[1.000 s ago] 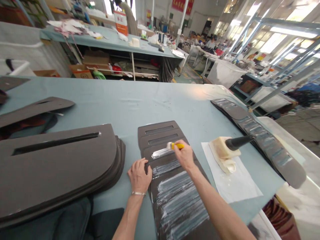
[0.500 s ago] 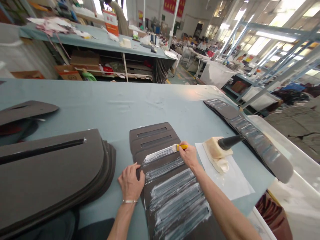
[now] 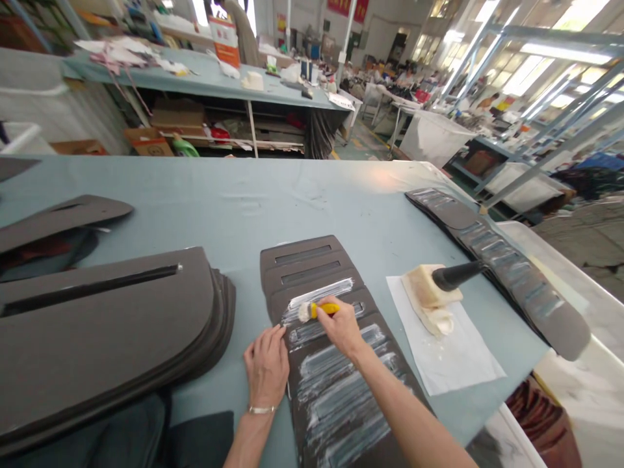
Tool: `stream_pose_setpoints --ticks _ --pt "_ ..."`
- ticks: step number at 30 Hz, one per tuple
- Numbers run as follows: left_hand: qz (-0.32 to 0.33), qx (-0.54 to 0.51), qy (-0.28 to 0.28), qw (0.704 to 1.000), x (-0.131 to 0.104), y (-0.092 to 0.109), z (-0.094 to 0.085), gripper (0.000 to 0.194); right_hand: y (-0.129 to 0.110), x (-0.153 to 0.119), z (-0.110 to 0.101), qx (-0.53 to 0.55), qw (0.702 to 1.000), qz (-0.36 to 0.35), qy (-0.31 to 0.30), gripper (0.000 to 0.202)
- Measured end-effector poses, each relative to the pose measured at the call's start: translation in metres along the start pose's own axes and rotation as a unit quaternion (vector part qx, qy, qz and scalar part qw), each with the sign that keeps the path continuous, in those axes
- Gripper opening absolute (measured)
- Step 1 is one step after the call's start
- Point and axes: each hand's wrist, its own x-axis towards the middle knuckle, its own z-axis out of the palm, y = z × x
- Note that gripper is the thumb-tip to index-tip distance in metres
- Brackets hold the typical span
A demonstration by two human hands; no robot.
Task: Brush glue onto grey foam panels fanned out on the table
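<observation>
My right hand is closed round a yellow-handled brush, its pale bristles touching the dark panels near their left side. These slotted dark panels lie overlapped in a row, and white streaks cover several of their slots. At the left edge of the row rests my left hand, palm down with its fingers side by side, a bracelet on the wrist. Whether its fingertips grip an edge is hard to tell. To the right, a cream block container with a black cone sits on a white sheet.
A thick stack of dark slotted panels lies at the left, with a smaller pile behind it. Another streaked row lies along the table's right edge. Across the gap, a second table carries scraps and a can; a person stands behind it.
My right hand has swept the brush left and slightly down across the panels. A longer white streak shows on the upper slot. The whole view has shifted slightly.
</observation>
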Motion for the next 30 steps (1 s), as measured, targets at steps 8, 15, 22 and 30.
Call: stream_pose_setpoints --ticks 8,15,22,30 --pt "-0.016 0.008 -0.002 1.000 0.001 0.001 0.001 0.028 0.062 0.023 -0.087 -0.042 0.987 0.126 0.086 0.029" --pt "-0.013 0.016 -0.012 1.000 0.001 0.002 -0.001 0.029 -0.009 0.019 -0.018 0.075 0.997 0.007 0.000 0.020" --pt "-0.015 0.017 -0.008 1.000 0.001 0.002 -0.001 0.028 -0.025 0.023 0.027 0.001 1.000 -0.003 0.010 0.019" --pt "-0.024 0.005 0.001 1.000 0.000 0.002 0.001 0.027 0.018 0.018 -0.032 -0.026 0.999 0.008 -0.019 0.020"
